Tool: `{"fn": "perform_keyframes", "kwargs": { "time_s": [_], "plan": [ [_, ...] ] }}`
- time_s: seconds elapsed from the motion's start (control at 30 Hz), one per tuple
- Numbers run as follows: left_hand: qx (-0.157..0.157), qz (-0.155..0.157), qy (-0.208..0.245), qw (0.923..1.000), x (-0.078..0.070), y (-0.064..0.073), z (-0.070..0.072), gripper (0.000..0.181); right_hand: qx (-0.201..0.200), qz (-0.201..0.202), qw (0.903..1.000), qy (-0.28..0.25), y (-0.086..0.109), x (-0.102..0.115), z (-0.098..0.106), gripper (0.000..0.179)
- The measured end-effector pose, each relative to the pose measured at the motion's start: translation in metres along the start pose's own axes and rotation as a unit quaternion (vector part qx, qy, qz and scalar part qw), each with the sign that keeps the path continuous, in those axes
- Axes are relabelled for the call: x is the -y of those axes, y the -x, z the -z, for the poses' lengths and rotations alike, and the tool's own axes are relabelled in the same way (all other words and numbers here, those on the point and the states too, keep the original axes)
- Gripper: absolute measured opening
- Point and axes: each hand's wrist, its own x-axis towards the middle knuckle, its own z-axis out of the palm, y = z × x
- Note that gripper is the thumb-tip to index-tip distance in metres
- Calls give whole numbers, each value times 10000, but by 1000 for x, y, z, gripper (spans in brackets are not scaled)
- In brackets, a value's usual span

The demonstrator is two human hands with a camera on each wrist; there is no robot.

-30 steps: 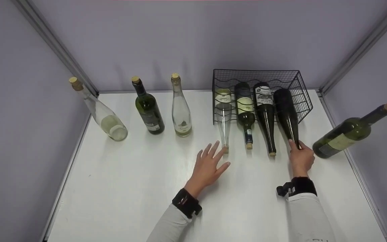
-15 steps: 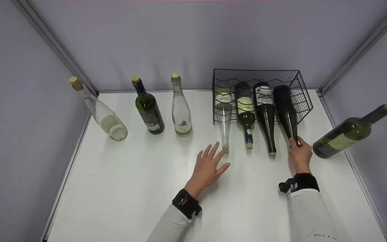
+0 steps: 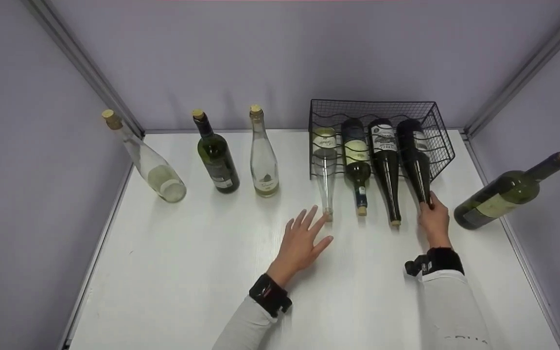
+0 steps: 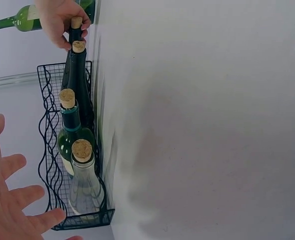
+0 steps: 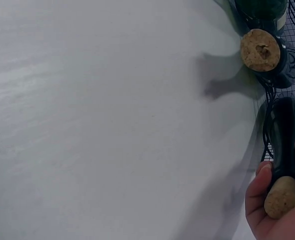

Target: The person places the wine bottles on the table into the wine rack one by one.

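The dark bottle (image 3: pixel 415 158), its neck (image 3: pixel 424 192) pinched in my right grip (image 3: pixel 434 222), has slid deeper into the rack (image 3: pixel 438 141) at its right end, seemingly almost seated; my left grip (image 3: pixel 299 247) is spread before the rack's left end.

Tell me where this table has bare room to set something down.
Bare: the table between the left wall and left grip, nearer than three standing bottles, and between the sleeves. Crowded: the wire rack, four bottles side by side, one in the right grip.

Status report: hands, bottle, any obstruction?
Right hand gripping dark bottle by the neck. Bottle lies rightmost in wire rack, cork outward. Left hand spread near clear bottle. Neighbouring bottle close alongside, not visibly blocking.
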Motion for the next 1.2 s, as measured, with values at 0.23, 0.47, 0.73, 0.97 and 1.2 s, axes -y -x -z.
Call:
{"fn": "perform_keyframes", "kwargs": {
  "time_s": [0.23, 0.47, 0.73, 0.97, 1.2],
  "plan": [
    [76, 26, -5, 10000, 0, 1, 0, 61, -320, 529, 9972, 424, -2, -2, 0, 53],
    [22, -29, -43, 10000, 0, 2, 0, 61, -687, 719, 9942, 416, -1, -2, -4, 52],
    [0, -57, -33, 10000, 0, 2, 1, 62, -758, 715, 9937, 420, -1, -1, -5, 53],
    [-23, -80, -36, 10000, 0, 2, 1, 61, -835, 764, 9924, 491, 0, -1, -5, 52],
    [-12, -87, -23, 10000, 0, 2, 0, 61, -820, 720, 9926, 525, 0, -2, -3, 53]
  ]
}}
